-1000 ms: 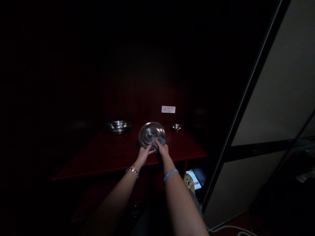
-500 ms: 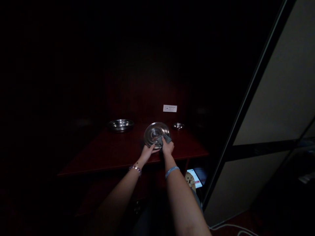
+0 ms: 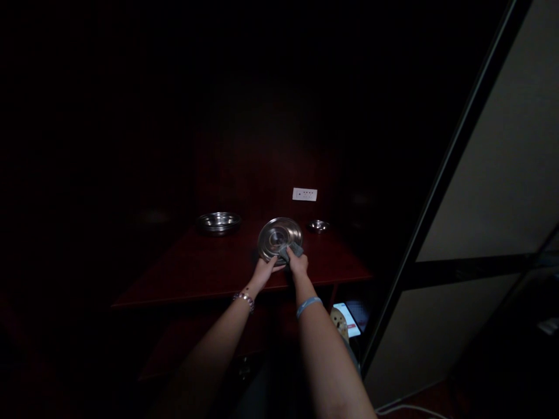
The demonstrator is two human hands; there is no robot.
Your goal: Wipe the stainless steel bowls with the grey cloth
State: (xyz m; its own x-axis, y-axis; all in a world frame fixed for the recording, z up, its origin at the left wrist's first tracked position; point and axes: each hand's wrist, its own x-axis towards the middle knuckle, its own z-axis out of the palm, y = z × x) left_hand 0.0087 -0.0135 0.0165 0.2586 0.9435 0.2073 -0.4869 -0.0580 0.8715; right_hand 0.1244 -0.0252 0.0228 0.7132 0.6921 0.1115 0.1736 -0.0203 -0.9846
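Note:
A round, shiny steel plate [image 3: 276, 234] is tilted up above the front part of a dark red desk top [image 3: 205, 267]. My left hand [image 3: 264, 270] grips its lower left rim, thumb on the face and fingers underneath. A grey cloth [image 3: 293, 251] is bunched in my right hand [image 3: 299, 265], which presses it against the lower right of the plate. Further back on the left stand stacked steel plates [image 3: 218, 221]. A small steel bowl [image 3: 318, 226] sits behind the held plate to the right.
A white socket panel [image 3: 304, 194] is on the back wall. Below the desk's right end, a lit phone [image 3: 348, 320] lies beside a beige object with dark spots [image 3: 339, 320]. A sliding door panel [image 3: 476, 203] slants up at the right, with a white cable [image 3: 410, 409] on the floor.
The view has shifted slightly, so everything sits a little further right. My right hand and the cloth have moved slightly on the plate; both grips stay the same.

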